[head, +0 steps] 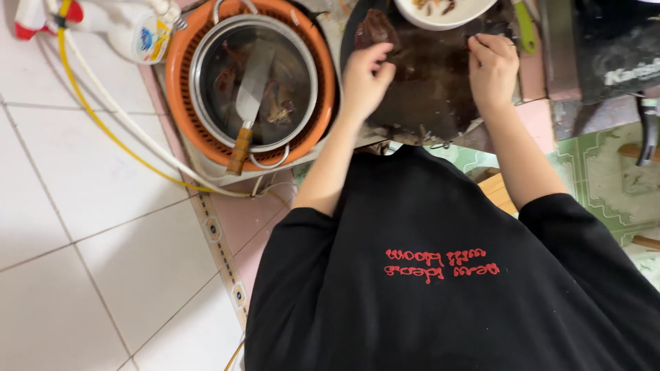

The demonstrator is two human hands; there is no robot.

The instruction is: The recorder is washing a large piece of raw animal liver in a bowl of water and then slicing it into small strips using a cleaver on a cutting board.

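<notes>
A dark round chopping board (pixel 426 89) lies in front of me, wet and stained. My left hand (pixel 366 77) rests at its left edge, fingers closed on a dark reddish piece of meat (pixel 375 29). At the board's right side my right hand (pixel 492 69) has its fingers curled down onto the surface; whether it holds anything is hidden. Left of the board, a metal pot (pixel 206 89) sits inside an orange plastic basket (pixel 328 82). A cleaver with a wooden handle (pixel 249 96) lies across the pot, over dark pieces inside.
A white bowl (pixel 440 15) with scraps stands at the board's far edge, a green-handled tool (pixel 526 27) beside it. White spray bottle (pixel 134 27) and yellow hose (pixel 103 124) lie at the upper left on white tiles. Black appliance (pixel 612 48) at the right.
</notes>
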